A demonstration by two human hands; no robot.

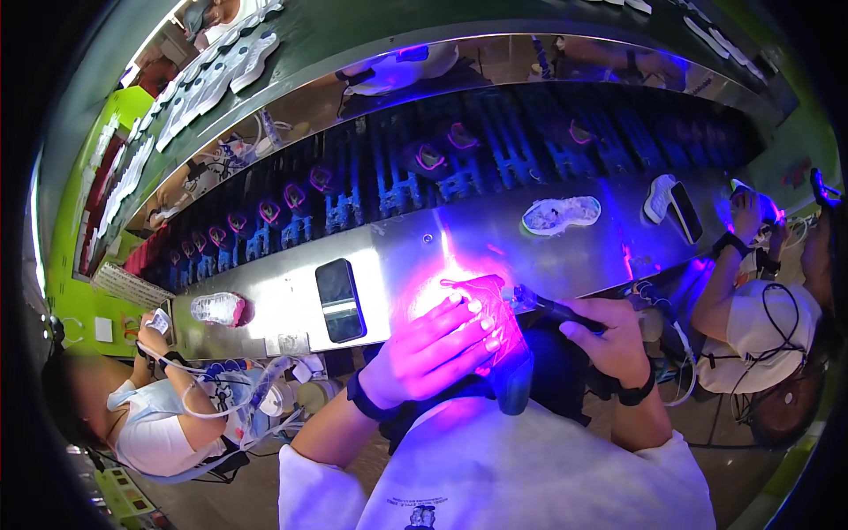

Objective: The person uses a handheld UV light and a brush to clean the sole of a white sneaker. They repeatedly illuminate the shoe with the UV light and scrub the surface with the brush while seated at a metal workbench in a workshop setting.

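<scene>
Glowing pink and purple under a violet light, a shoe upper [508,340] is held in front of my chest. Its lower end [512,389] looks dark and smooth. My left hand [433,349] is wrapped over its left side, fingers pressed on the surface. In my right hand [609,336] is a brush [563,311] with a long black handle. The brush's head touches or nearly touches the upper's right edge; the glare blurs the contact. On the metal bench behind my left hand lies a dark phone [340,300].
A pale shoe sole [561,215] lies on the metal bench [389,243], with another sole [219,309] at the left. Behind it runs a dark rack [397,159] with several pink-rimmed uppers. Co-workers sit at left [168,397] and right [751,327], with hoses near them.
</scene>
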